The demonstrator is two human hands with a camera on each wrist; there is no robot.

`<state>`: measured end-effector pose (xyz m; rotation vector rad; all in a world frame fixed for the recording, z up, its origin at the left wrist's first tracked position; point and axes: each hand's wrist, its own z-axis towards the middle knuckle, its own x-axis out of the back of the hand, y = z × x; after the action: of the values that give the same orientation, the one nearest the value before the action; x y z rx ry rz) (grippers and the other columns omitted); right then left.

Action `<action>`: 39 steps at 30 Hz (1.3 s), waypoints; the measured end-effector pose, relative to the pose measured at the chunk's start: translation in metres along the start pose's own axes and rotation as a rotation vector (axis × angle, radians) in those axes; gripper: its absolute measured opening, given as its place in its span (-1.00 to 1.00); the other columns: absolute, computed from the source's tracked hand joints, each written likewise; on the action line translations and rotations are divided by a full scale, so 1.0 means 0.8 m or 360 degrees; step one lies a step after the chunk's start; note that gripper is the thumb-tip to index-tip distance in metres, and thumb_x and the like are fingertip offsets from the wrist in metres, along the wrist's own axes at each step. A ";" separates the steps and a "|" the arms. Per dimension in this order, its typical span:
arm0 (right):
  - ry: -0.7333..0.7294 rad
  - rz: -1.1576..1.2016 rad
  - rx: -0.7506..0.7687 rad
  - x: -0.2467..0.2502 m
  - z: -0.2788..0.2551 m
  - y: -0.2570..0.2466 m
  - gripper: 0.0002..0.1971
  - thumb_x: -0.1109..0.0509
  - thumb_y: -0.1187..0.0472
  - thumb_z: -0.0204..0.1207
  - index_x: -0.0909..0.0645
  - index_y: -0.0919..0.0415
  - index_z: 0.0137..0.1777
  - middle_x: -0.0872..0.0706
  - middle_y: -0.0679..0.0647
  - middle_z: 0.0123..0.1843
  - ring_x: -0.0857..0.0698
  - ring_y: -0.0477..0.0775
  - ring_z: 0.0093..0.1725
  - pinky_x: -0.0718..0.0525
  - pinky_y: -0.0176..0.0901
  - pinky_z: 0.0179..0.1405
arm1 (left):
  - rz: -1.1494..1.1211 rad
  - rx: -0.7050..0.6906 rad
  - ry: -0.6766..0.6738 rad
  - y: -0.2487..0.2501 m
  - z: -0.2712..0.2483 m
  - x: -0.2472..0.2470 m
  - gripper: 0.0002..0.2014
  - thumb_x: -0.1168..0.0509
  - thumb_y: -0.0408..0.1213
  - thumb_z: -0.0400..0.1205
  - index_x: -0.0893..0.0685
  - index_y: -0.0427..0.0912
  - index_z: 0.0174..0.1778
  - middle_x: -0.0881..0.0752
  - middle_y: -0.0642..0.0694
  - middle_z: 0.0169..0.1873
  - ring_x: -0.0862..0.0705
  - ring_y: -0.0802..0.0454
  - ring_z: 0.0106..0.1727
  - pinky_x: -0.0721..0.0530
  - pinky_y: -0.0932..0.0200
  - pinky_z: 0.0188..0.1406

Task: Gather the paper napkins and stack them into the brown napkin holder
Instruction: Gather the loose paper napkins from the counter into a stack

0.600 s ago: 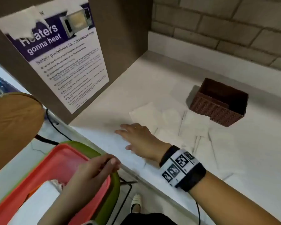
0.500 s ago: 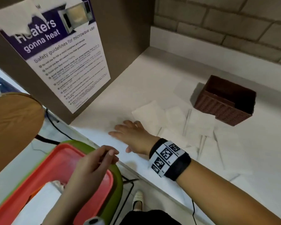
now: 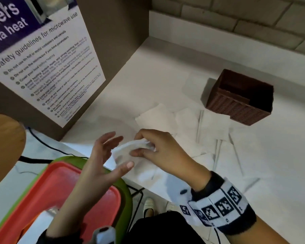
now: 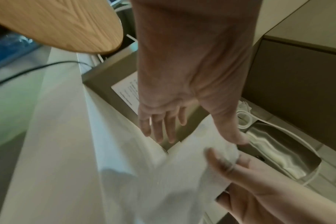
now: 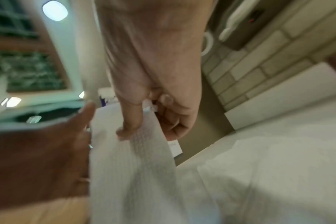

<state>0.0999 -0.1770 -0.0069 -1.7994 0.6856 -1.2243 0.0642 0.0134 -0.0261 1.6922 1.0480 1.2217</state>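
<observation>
My right hand point(image 3: 139, 145) pinches a white paper napkin point(image 3: 127, 152) and holds it just above the counter's front left edge. My left hand point(image 3: 120, 152) is open beside it, fingers spread, thumb under the napkin's lower edge. The right wrist view shows the right hand point(image 5: 146, 128) with thumb and curled fingers gripping the napkin point(image 5: 134, 174). In the left wrist view the left hand point(image 4: 197, 136) has straight fingers above the napkin point(image 4: 182, 166). Several more napkins point(image 3: 209, 131) lie flat and overlapping on the white counter point(image 3: 280, 155). The brown woven napkin holder point(image 3: 239, 99) stands behind them, its inside dark.
A brown panel with a microwave safety poster point(image 3: 60, 67) walls the counter's left side. A brick wall point(image 3: 236, 18) runs along the back. Below the counter edge sit a red tray on a green one point(image 3: 69, 199), a wooden round top point(image 3: 4, 147) and a black cable point(image 3: 42, 143).
My right hand, earlier flat on the counter, now holds a napkin lifted off the surface. My left hand has come up from the red tray's rim to the napkin.
</observation>
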 end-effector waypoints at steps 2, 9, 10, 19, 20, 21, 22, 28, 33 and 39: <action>0.0125 0.0290 -0.0089 0.008 -0.025 -0.002 -0.83 -0.54 0.12 0.45 -0.64 0.13 -0.05 -0.76 0.02 -0.17 -0.66 -0.17 -0.22 -0.51 -0.44 -0.28 | 0.0007 0.0007 -0.0084 0.011 0.008 -0.014 -0.31 -0.53 0.14 0.19 -0.53 0.22 0.27 -0.76 0.39 0.08 -0.76 0.35 0.08 -0.72 0.33 -0.01; 0.0255 -0.0309 -0.0402 0.042 -0.045 0.055 -0.45 -0.46 -0.11 0.48 -0.48 0.06 0.41 -0.67 0.00 0.18 -0.64 0.03 0.19 -0.59 -0.12 0.15 | 0.0130 0.0077 0.0046 0.023 0.013 -0.053 -0.91 -0.33 -0.07 0.64 -0.72 0.07 -0.05 -0.86 0.15 -0.20 -0.80 0.29 -0.19 -0.65 0.44 -0.36; 0.0221 -0.0638 -0.0494 0.048 -0.046 0.069 -0.34 -0.45 -0.16 0.46 -0.39 0.05 0.50 -0.60 0.04 0.31 -0.56 0.12 0.30 -0.53 -0.03 0.25 | 0.0086 0.0125 0.0112 0.021 0.012 -0.052 -0.89 -0.32 -0.08 0.65 -0.73 0.04 -0.05 -0.87 0.08 -0.21 -0.82 0.20 -0.19 -0.70 0.35 -0.30; 0.0123 -0.1178 -0.0613 0.066 -0.031 0.105 -0.16 -0.59 -0.20 0.24 -0.36 0.01 0.49 -0.62 0.02 0.34 -0.46 0.19 0.36 -0.36 0.07 0.19 | 0.0099 0.0326 0.0290 0.008 -0.003 -0.049 -0.90 -0.29 -0.13 0.69 -0.70 0.00 -0.07 -0.83 -0.04 -0.19 -0.80 -0.08 -0.15 -0.78 -0.15 -0.13; 0.0169 -0.1125 -0.0575 0.065 -0.033 0.106 -0.16 -0.61 -0.15 0.23 -0.34 -0.01 0.48 -0.64 0.02 0.28 -0.50 0.20 0.32 -0.37 0.08 0.18 | 0.0089 0.0335 0.0322 0.007 -0.006 -0.049 -0.91 -0.29 -0.14 0.69 -0.68 0.02 -0.08 -0.82 -0.03 -0.19 -0.79 -0.08 -0.15 -0.77 -0.13 -0.14; 0.0209 -0.1079 -0.0518 0.065 -0.036 0.106 -0.15 -0.64 -0.10 0.22 -0.31 -0.05 0.47 -0.65 0.02 0.19 -0.55 0.20 0.27 -0.38 0.08 0.15 | 0.0073 0.0346 0.0354 0.006 -0.007 -0.049 -0.92 -0.29 -0.15 0.69 -0.67 0.02 -0.08 -0.80 -0.03 -0.19 -0.78 -0.09 -0.15 -0.75 -0.12 -0.15; 0.0210 -0.1062 -0.0461 0.064 -0.038 0.106 -0.15 -0.64 -0.07 0.22 -0.28 -0.11 0.48 -0.63 0.00 0.11 -0.58 0.19 0.22 -0.39 0.07 0.12 | 0.0053 0.0356 0.0376 0.006 -0.009 -0.050 -0.93 -0.28 -0.16 0.69 -0.67 0.00 -0.05 -0.79 -0.04 -0.19 -0.77 -0.10 -0.14 -0.74 -0.12 -0.15; -0.0082 -0.1086 -0.0566 0.068 -0.024 0.108 -0.14 -0.59 -0.17 0.25 -0.32 -0.14 0.55 -0.44 0.10 0.43 -0.39 0.21 0.42 -0.32 0.11 0.36 | 0.0065 0.0324 0.0400 0.002 -0.011 -0.053 -0.83 -0.27 -0.18 0.70 -0.66 -0.16 0.11 -0.77 -0.04 -0.15 -0.74 -0.08 -0.12 -0.65 0.00 -0.20; 0.0023 -0.0918 -0.0343 0.080 -0.026 0.091 -0.58 -0.62 -0.04 0.30 -0.67 -0.03 0.16 -0.43 -0.09 0.20 -0.35 0.03 0.29 -0.28 -0.11 0.19 | 0.0067 0.0308 0.0424 0.003 -0.013 -0.053 -0.84 -0.23 -0.21 0.72 -0.62 -0.15 0.15 -0.75 -0.01 -0.11 -0.72 0.02 -0.11 -0.61 0.11 -0.29; -0.0191 -0.0220 -0.0092 0.117 -0.055 0.021 -0.87 -0.61 0.16 0.36 -0.73 -0.02 -0.14 -0.77 -0.25 -0.13 -0.69 -0.32 -0.08 -0.54 -0.47 0.04 | 0.0323 0.0065 0.0400 0.015 0.000 -0.044 -0.72 -0.19 -0.20 0.74 -0.66 -0.31 -0.14 -0.74 -0.25 -0.31 -0.68 -0.19 -0.28 -0.50 0.15 -0.41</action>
<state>0.0945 -0.2747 0.0304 -1.9782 0.5406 -1.1849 0.0596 -0.0238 -0.0263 1.7412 1.0732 1.5861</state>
